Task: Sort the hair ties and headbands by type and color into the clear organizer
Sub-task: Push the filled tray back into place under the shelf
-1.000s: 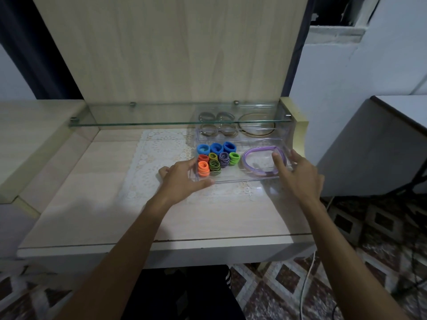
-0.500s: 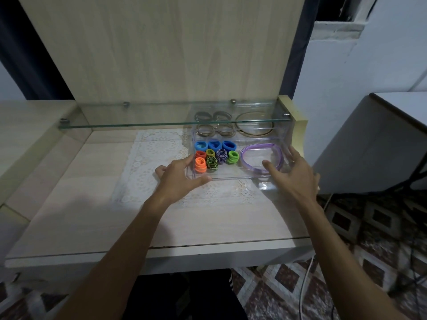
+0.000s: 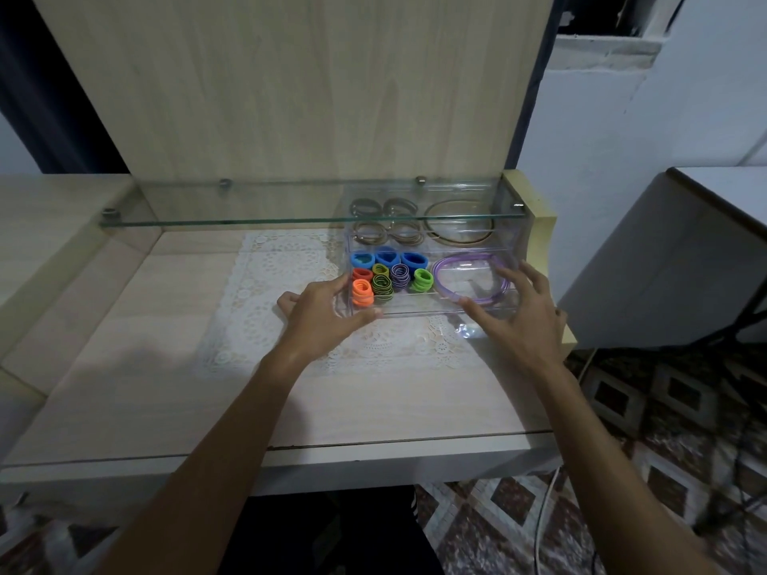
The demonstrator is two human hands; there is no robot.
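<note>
- Clear organizer sits on the lace mat, gripped at its near-left corner by the left hand
- right hand, fingers spread, touches its right end by the purple headband

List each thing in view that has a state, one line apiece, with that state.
clear organizer: open-topped, on the lace mat, partly under the glass shelf.
blue hair ties: in a row inside the organizer.
orange hair ties: stacked at front left.
green hair ties: stacked inside.
purple headband: lying in the right compartment.
left hand: gripping the organizer's front left corner.
right hand: fingers spread on the organizer's right end.
</note>
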